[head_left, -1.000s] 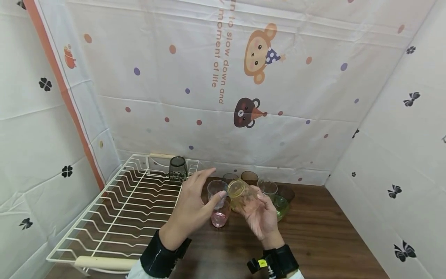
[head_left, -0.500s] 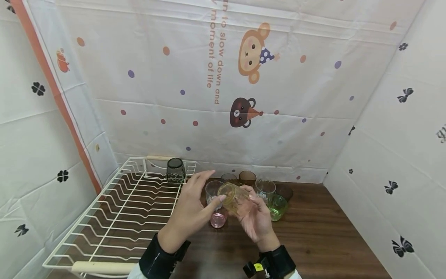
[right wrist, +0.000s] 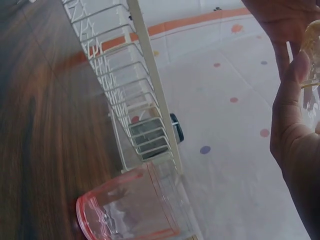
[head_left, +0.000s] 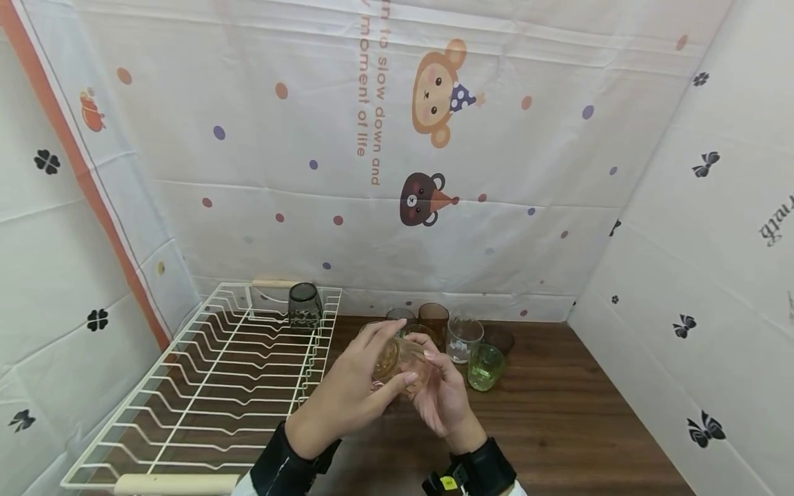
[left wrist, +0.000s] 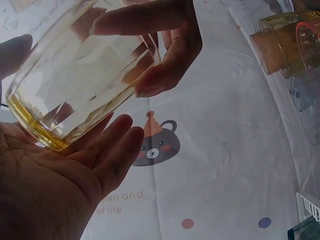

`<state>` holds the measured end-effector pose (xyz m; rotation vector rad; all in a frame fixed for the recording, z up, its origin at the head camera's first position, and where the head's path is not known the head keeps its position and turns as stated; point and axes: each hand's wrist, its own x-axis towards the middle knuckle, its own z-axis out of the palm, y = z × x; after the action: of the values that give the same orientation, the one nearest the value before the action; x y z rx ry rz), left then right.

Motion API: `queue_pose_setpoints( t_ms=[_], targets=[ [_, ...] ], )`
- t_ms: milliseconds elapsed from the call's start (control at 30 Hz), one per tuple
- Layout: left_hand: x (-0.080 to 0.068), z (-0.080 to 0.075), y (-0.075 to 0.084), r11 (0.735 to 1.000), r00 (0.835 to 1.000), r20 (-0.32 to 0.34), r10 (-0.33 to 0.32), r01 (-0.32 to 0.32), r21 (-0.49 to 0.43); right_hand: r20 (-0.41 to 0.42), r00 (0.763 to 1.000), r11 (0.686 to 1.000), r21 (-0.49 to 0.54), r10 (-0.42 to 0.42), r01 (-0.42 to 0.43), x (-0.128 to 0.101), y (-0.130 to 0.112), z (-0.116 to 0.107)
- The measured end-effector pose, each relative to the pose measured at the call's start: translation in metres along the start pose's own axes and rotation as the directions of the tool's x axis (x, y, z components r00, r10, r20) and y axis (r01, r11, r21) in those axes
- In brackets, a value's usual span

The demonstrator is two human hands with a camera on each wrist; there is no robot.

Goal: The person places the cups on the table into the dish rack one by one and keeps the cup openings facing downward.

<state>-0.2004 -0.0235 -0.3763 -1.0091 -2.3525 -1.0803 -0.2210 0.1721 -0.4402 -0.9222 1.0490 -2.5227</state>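
Observation:
A yellow-tinted, faceted drinking glass (head_left: 411,359) is held tilted between the two hands, its base toward the left. My right hand (head_left: 448,401) grips it near the rim, with thumb and fingers on its sides in the left wrist view. My left hand (head_left: 350,386) is around the base end, thumb on the near side and fingers on the far side. In the left wrist view those left fingers (left wrist: 112,155) lie fairly straight beside the thick yellow base. Behind the hands stand a brown glass (head_left: 433,315), a clear glass (head_left: 464,339) and a green glass (head_left: 486,368).
A white wire dish rack (head_left: 214,375) with wooden handles fills the left side. One dark grey glass (head_left: 304,303) stands upside down at its back. A pink glass (right wrist: 127,205) stands on the brown wooden table (head_left: 558,413). Printed cloth walls (head_left: 279,165) enclose the space.
The yellow glass has moved left and turned its base into the left hand. The left fingers and thumb now overlap it. The view has shifted slightly right.

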Motion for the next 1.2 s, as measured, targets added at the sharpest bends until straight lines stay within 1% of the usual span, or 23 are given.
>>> queue_pose_setpoints(
  t_ms=[133,300,400,533,667,733,833,900,1000,1100,1200],
  targets=[
    [-0.001,0.001,0.000,1.000,1.000,0.007,-0.019,0.019,0.007,-0.033,0.999,0.999,-0.022,0.025,-0.026,0.001,-0.001,0.002],
    [-0.002,-0.001,0.001,0.999,0.998,0.032,-0.051,0.051,0.007,-0.044,0.998,0.998,-0.042,0.034,-0.036,0.001,-0.002,0.003],
    [-0.002,-0.002,0.002,0.999,0.998,0.037,-0.042,0.042,0.017,-0.046,0.998,0.998,-0.058,0.031,-0.033,0.000,-0.003,0.004],
    [-0.002,-0.002,0.002,0.999,1.000,0.014,-0.012,0.011,0.036,-0.030,0.999,0.998,-0.058,0.026,-0.028,0.001,-0.004,0.005],
    [-0.001,-0.001,0.002,0.997,0.999,-0.029,0.031,-0.029,0.066,-0.015,1.000,0.998,-0.054,0.024,-0.025,0.002,-0.005,0.005],
    [-0.001,0.000,0.002,0.996,0.997,-0.058,0.052,-0.047,0.079,-0.028,0.999,0.997,-0.062,0.034,-0.035,0.002,-0.005,0.006],
    [-0.001,0.000,0.002,0.994,0.990,-0.123,0.073,-0.063,0.086,-0.070,0.996,0.994,-0.097,0.052,-0.059,0.001,-0.005,0.008],
    [-0.001,0.000,0.000,0.994,0.981,-0.175,0.079,-0.065,0.086,-0.099,0.993,0.989,-0.130,0.057,-0.070,0.001,-0.006,0.010],
    [-0.001,-0.001,-0.001,0.995,0.967,-0.243,0.080,-0.061,0.083,-0.110,0.992,0.980,-0.184,0.054,-0.074,0.000,-0.009,0.012],
    [-0.001,-0.003,-0.003,0.996,0.958,-0.277,0.073,-0.054,0.076,-0.111,0.993,0.967,-0.243,0.051,-0.076,0.000,-0.010,0.015],
    [-0.002,-0.006,-0.004,0.997,0.956,-0.286,0.066,-0.051,0.061,-0.145,0.988,0.940,-0.327,0.047,-0.093,0.001,-0.012,0.018]
  ],
)
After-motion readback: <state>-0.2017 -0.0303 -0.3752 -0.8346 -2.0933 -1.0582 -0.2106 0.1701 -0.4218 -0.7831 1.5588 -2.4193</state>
